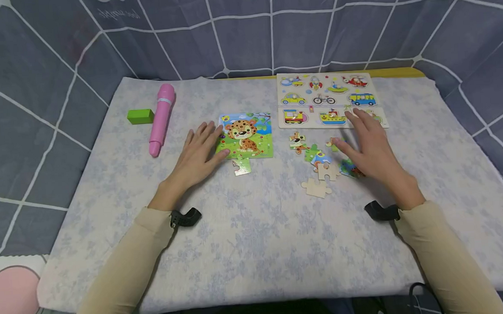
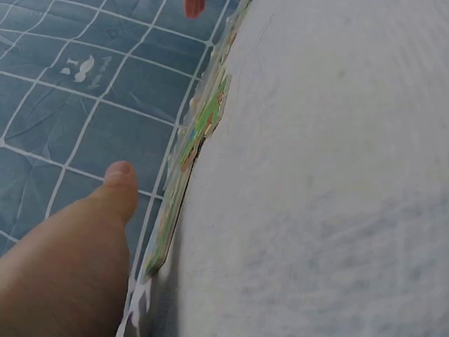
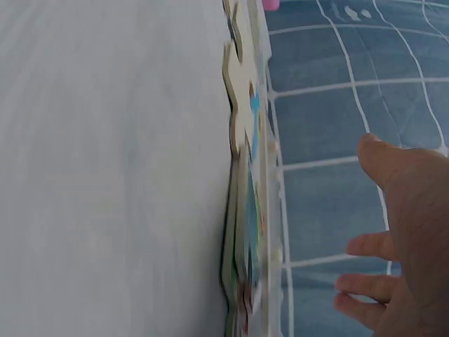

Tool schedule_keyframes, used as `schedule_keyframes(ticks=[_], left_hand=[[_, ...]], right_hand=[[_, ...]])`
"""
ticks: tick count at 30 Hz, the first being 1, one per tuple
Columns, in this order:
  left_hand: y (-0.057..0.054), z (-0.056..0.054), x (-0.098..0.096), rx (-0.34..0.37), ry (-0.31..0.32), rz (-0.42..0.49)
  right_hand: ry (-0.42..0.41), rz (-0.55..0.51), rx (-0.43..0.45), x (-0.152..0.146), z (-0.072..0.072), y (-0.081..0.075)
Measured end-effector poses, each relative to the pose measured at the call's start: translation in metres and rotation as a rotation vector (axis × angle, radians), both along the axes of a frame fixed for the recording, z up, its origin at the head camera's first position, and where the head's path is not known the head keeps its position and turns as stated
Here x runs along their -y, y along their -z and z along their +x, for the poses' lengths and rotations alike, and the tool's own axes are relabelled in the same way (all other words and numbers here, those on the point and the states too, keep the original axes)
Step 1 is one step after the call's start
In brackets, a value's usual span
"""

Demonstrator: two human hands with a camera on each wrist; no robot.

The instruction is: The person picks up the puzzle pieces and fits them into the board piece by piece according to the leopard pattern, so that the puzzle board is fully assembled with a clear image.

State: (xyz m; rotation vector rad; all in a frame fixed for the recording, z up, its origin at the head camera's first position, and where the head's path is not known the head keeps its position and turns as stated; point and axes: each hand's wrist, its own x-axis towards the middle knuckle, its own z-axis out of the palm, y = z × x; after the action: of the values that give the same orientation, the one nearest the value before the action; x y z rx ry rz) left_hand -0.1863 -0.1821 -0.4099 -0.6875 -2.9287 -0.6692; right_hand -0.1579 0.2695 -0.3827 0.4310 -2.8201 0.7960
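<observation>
Along the near side of the worktop (image 1: 256, 251), two beige sleeves (image 1: 124, 263) are reaching inward from the left and right, and a black mount (image 1: 186, 218) is sitting at each wrist. Slightly farther off, two puzzle pieces (image 1: 316, 188) are lying pale side up, close together. Beyond them, more coloured pieces (image 1: 297, 140) are lying in a loose cluster, some of them partly hidden by the right hand (image 1: 372, 150). That hand is hovering with its fingers extended and its thumb spread, holding nothing; in the right wrist view its thumb is showing apart from the pieces. To the left, a single green piece (image 1: 242, 166) is lying at the lower edge of a square leopard puzzle (image 1: 246, 136), which is resting flat left of the cluster. Beside the puzzle, the left hand (image 1: 196, 153) is stretching out open with nothing in its grasp, its fingers and thumb overlapping the left edge in the head view; whether they are touching it, I cannot tell. Farther left, a pink toy microphone (image 1: 162, 119) is lying aslant, with a green block (image 1: 140, 116) lying near it. Toward the far edge, a vehicle picture board (image 1: 342, 104) is lying flat, and behind everything a grey checked cloth (image 1: 245, 43) is hanging
</observation>
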Motion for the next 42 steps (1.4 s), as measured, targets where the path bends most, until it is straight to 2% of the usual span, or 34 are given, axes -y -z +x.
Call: schedule_keyframes(ticks=[6, 14, 22, 27, 33, 42], left_hand=[[0.002, -0.001, 0.001, 0.045, 0.023, -0.036], [0.004, -0.003, 0.002, 0.053, 0.027, -0.060], [0.003, -0.001, 0.002, 0.048, 0.026, -0.059], [0.004, -0.002, 0.000, 0.043, 0.022, -0.049], [0.005, -0.002, 0.001, 0.047, 0.018, -0.047], [0.005, 0.001, 0.003, 0.046, 0.026, -0.052]], right_hand=[[-0.083, 0.043, 0.006, 0.028, -0.004, 0.002], [-0.214, 0.105, 0.069, 0.087, -0.010, -0.006], [-0.352, 0.058, 0.130, 0.145, -0.017, -0.014], [-0.420, 0.039, 0.168, 0.170, -0.018, -0.007], [-0.506, 0.008, 0.156, 0.187, -0.016, 0.003], [-0.609, -0.001, 0.133, 0.190, -0.014, 0.008]])
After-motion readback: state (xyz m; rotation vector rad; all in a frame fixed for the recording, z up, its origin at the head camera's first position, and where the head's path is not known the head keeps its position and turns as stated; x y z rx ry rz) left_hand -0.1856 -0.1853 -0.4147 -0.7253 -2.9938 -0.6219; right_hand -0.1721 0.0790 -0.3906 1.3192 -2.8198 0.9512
